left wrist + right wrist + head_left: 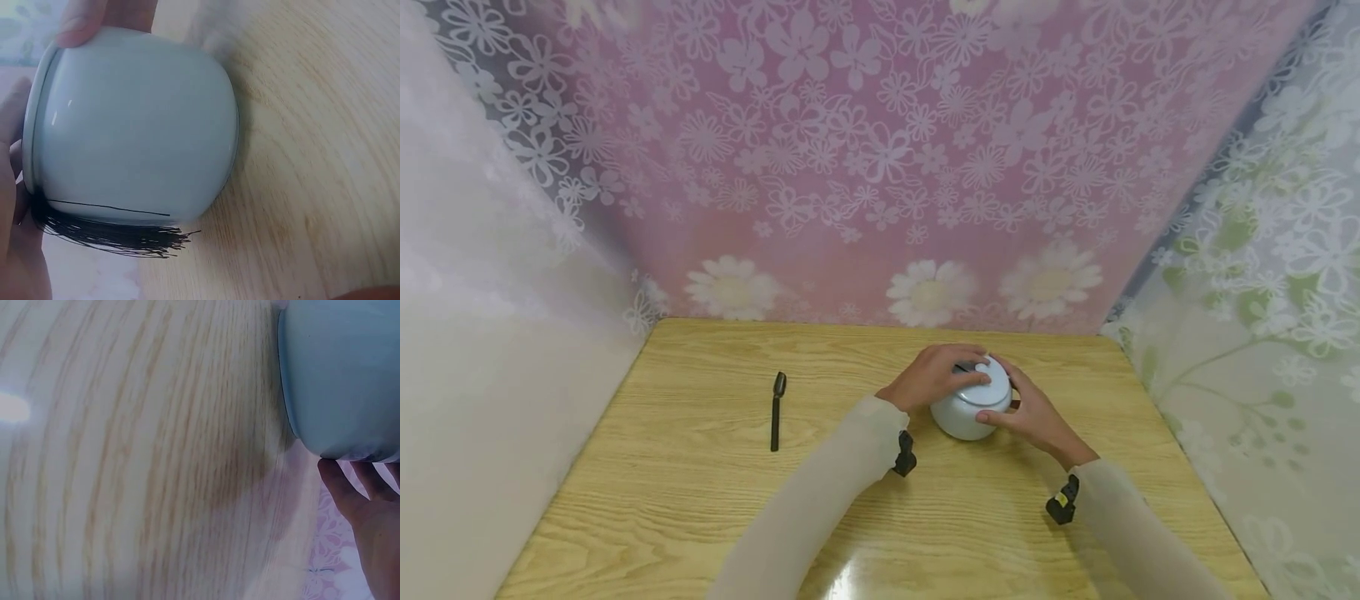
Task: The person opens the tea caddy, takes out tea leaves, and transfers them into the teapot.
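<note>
A round, pale blue-white jar with a glossy glazed wall point(966, 419) stands on the right half of the bench, apparently upright, its flat pale blue-white lid point(990, 392) seated on the mouth with no gap to be seen. From the rim a bundle of fine black strands point(112, 234) hangs down along the wall; where its upper end is fastened cannot be told. The left hand point(934, 375) reaches over the top, its grip narrow, thumb and fingers apparently pinching the lid around its small white knob. The right hand point(1036, 417) holds the jar from the right side, its grip spread as wide as the body: thumb on the near wall just below the rim, fingers round the far side. The step in hand looks like handling the lid while the jar is kept steady, though whether it is being settled or loosened cannot be told. Either way, the next move seems to call for a firm right grip and a straight, level lift or press from the left, minding the strands by the rim. Well apart to the left, the slim black spoon point(776, 421) lies untouched on the yellow wood-grain bench point(685, 500), its bowl toward the pink flowered wall covering point(850, 208).
</note>
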`<state>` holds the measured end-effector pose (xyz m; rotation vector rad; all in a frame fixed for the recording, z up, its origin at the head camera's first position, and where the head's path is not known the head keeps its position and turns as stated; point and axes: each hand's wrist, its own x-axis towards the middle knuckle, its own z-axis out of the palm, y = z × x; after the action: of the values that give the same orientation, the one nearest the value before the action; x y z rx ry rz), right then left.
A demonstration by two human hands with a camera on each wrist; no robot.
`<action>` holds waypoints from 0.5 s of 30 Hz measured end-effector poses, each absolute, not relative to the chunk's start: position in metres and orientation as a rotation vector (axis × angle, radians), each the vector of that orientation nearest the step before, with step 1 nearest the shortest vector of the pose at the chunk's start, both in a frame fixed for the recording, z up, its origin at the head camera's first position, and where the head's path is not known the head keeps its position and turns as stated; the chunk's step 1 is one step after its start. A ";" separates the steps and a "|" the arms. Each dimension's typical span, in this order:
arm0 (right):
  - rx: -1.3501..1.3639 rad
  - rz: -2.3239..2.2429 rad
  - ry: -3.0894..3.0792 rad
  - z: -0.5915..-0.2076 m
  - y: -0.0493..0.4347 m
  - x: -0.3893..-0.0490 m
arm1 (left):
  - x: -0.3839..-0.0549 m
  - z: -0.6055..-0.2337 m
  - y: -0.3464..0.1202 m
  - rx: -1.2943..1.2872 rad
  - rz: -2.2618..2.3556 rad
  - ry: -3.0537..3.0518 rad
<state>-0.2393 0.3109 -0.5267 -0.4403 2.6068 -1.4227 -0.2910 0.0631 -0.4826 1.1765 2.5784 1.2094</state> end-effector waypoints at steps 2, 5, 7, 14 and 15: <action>-0.437 -1.432 2.599 -0.527 0.311 -0.239 | -0.290 -0.482 0.064 1.200 1.217 2.584; -0.439 -1.445 2.586 -0.527 0.311 -0.238 | -0.289 -0.483 0.064 1.250 1.216 2.610; -0.443 -1.462 2.572 -0.526 0.310 -0.238 | -0.288 -0.483 0.064 1.283 1.217 2.626; -0.442 -1.467 2.558 -0.524 0.310 -0.236 | -0.288 -0.486 0.066 1.294 1.225 2.670; -0.440 -1.466 2.558 -0.525 0.310 -0.236 | -0.288 -0.487 0.066 1.291 1.227 2.673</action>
<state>-0.2357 0.3099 -0.5246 -0.4395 2.5582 -1.4664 -0.2879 0.0661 -0.4869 1.2910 2.6730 1.2273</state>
